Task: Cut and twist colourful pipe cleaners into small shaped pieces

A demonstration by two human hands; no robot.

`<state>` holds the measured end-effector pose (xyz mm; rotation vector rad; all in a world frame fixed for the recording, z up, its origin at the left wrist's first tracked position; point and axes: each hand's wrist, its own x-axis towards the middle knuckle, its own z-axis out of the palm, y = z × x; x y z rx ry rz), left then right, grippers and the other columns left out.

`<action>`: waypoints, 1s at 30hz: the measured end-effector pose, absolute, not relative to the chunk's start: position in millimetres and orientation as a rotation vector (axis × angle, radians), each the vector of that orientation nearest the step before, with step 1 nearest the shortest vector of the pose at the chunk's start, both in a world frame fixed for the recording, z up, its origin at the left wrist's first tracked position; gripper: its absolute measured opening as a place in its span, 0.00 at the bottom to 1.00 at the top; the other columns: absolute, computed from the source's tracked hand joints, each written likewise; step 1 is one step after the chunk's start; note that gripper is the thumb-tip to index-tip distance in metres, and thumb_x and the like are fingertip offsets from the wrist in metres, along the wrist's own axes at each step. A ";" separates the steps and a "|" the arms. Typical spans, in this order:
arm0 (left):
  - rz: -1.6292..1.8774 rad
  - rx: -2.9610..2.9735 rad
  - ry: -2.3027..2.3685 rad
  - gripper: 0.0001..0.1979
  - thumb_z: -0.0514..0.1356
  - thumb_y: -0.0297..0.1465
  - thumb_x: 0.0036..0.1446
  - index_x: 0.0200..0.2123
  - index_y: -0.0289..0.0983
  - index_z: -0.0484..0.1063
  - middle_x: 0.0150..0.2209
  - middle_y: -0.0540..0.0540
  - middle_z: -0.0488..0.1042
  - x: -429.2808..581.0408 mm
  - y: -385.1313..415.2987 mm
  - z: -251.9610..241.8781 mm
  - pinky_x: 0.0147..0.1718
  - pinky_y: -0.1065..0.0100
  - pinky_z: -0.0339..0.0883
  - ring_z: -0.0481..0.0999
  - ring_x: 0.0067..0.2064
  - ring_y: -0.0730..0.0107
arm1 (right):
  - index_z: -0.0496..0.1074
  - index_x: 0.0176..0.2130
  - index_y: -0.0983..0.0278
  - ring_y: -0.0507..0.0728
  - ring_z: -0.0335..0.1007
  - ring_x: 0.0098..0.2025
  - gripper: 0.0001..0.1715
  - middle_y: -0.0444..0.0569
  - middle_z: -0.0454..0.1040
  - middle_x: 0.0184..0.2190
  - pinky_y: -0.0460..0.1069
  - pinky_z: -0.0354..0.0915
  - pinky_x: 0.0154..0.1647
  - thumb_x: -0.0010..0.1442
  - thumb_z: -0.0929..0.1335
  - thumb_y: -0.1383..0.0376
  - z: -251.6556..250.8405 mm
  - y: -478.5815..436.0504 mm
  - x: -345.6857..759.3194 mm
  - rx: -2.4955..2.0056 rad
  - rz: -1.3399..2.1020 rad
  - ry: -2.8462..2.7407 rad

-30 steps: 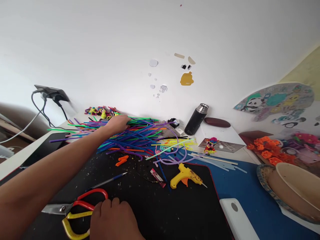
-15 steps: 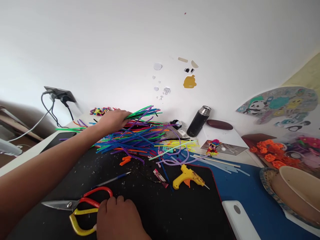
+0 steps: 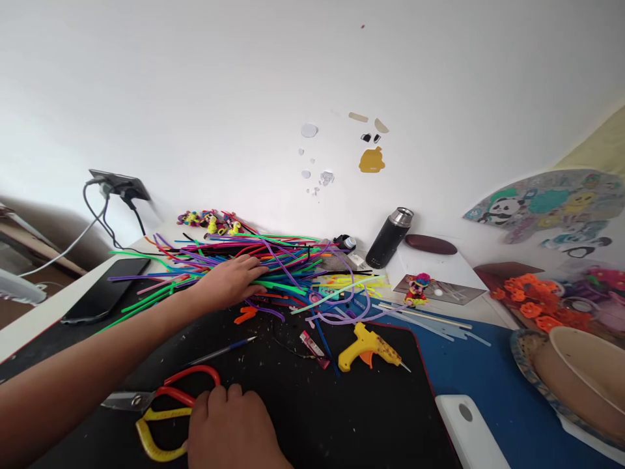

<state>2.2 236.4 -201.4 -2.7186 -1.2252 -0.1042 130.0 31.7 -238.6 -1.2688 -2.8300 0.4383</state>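
My left hand (image 3: 229, 281) reaches into a heap of colourful pipe cleaners (image 3: 288, 264), its fingers closed around a bunch. Green and blue stems stick out on both sides of that hand. Near the front edge, my right hand (image 3: 234, 426) is curled over the handles of the scissors (image 3: 163, 449), which have one red and one yellow grip; its fingertips are hidden. My left forearm covers part of the scissor blades. A blue pen (image 3: 219, 350) lies between the two hands. Just right of the heap's front are an orange pipe-cleaner piece (image 3: 245, 315) and a pink lighter (image 3: 315, 348).
A yellow glue gun (image 3: 371, 348) lies on the black mat (image 3: 361, 423). Behind stand a dark thermos (image 3: 389, 240) and a small pipe-cleaner figure (image 3: 417, 288). A phone (image 3: 105, 293) lies left, a white device (image 3: 471, 430) right, beside a beige bowl (image 3: 586, 371). Small figures (image 3: 209, 221) sit against the wall.
My left hand has come down and toward me with the lifted bunch, which now rests on the heap. The phone and small figures show more fully. My right hand stays put.
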 end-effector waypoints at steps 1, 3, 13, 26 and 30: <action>-0.110 -2.727 -1.216 0.23 0.57 0.40 0.71 0.63 0.38 0.74 0.57 0.35 0.77 1.3 232.0 -205.3 0.59 0.52 0.70 0.75 0.58 0.48 | 0.74 0.57 0.74 0.67 0.78 0.39 0.22 0.63 0.79 0.41 0.58 0.78 0.31 0.69 0.68 0.63 -234.8 30.9 130.7 -1.292 0.449 -2.828; -0.118 -2.737 -1.203 0.24 0.58 0.40 0.70 0.65 0.39 0.73 0.58 0.35 0.77 -0.6 224.7 -211.4 0.59 0.51 0.70 0.75 0.59 0.47 | 0.74 0.58 0.73 0.66 0.78 0.39 0.22 0.61 0.79 0.42 0.58 0.78 0.30 0.69 0.69 0.63 -228.3 28.9 132.1 -1.339 0.407 -2.793; -0.058 -2.712 -1.118 0.22 0.56 0.27 0.69 0.62 0.44 0.75 0.52 0.38 0.76 -0.1 223.5 -218.9 0.52 0.55 0.73 0.78 0.51 0.53 | 0.76 0.54 0.71 0.65 0.77 0.37 0.19 0.59 0.79 0.40 0.57 0.77 0.28 0.67 0.71 0.63 -226.9 27.2 135.6 -1.326 0.355 -2.776; -0.018 -2.623 -1.076 0.25 0.54 0.21 0.65 0.61 0.44 0.75 0.53 0.37 0.77 -4.0 263.8 -204.3 0.51 0.56 0.72 0.76 0.53 0.51 | 0.75 0.58 0.72 0.66 0.78 0.36 0.25 0.62 0.80 0.41 0.58 0.77 0.28 0.66 0.72 0.60 -231.4 29.1 131.5 -1.351 0.386 -2.775; -0.100 -2.671 -1.220 0.29 0.57 0.20 0.59 0.63 0.42 0.74 0.57 0.38 0.76 -8.0 267.9 -213.3 0.59 0.54 0.68 0.74 0.60 0.50 | 0.75 0.57 0.72 0.65 0.78 0.36 0.25 0.62 0.80 0.40 0.57 0.77 0.28 0.66 0.72 0.60 -232.1 25.9 131.5 -1.345 0.374 -2.764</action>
